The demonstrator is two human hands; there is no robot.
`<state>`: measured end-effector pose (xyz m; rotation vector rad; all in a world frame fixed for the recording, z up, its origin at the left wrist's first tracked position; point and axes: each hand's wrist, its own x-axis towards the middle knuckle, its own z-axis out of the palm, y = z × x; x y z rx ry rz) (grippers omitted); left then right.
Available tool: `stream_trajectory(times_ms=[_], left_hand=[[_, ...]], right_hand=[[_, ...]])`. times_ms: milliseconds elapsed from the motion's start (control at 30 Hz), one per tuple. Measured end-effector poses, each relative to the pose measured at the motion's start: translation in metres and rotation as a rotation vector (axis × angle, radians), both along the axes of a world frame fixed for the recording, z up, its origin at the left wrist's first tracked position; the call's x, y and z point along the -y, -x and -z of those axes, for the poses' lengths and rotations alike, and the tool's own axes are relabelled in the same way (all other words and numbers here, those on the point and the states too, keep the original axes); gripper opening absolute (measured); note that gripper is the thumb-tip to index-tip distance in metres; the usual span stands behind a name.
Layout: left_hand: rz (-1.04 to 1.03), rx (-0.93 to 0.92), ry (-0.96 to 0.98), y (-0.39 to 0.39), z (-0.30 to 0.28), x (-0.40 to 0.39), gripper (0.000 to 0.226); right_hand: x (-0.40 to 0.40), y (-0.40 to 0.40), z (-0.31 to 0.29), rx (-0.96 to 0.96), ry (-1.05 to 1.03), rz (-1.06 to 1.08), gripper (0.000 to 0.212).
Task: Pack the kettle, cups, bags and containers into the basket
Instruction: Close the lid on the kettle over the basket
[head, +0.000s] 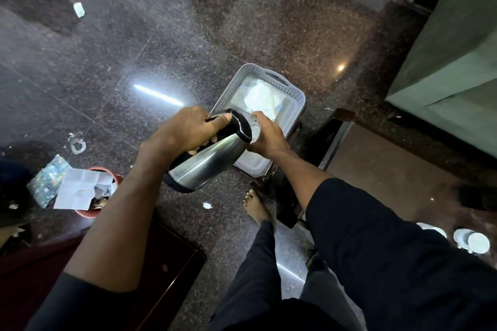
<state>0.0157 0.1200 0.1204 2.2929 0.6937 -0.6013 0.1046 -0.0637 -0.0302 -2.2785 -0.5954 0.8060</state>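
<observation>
Left hand: my left hand (192, 126) is wrapped tight around the black handle of the steel kettle (208, 160), which hangs tilted, lid end toward the basket, above the floor at its near rim.
Right hand: my right hand (267, 137) is closed on something clear and shiny at the kettle's top; I cannot tell what it is, perhaps a cup or a wrapper.
Basket: the grey perforated basket (228, 86) sits low beside the bench, with a white bag (262, 101) already inside.
Still out: two white containers (470, 243) stand on the bench (376, 169) by my right sleeve.
Doing it well: I judge the kettle should go in upright, base first, at the empty near end, clear of the bag; free my right hand first so it can steady the basket.
Writing: no brand or label is readable on anything.
</observation>
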Motion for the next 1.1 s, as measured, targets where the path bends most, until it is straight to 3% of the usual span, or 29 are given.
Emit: stream_trajectory(times_ms=[633,1100], left_hand=[[0.091,-0.041,-0.106,0.004,-0.023,0.008,0.064],[0.045,-0.039,-0.011,0.009,-0.023,0.0,0.063]], right_hand=[[-0.001,0.008,-0.002,0.001,0.086,-0.057,0.086],[0.001,0.008,-0.001,-0.015,0.109,-0.053,0.089]])
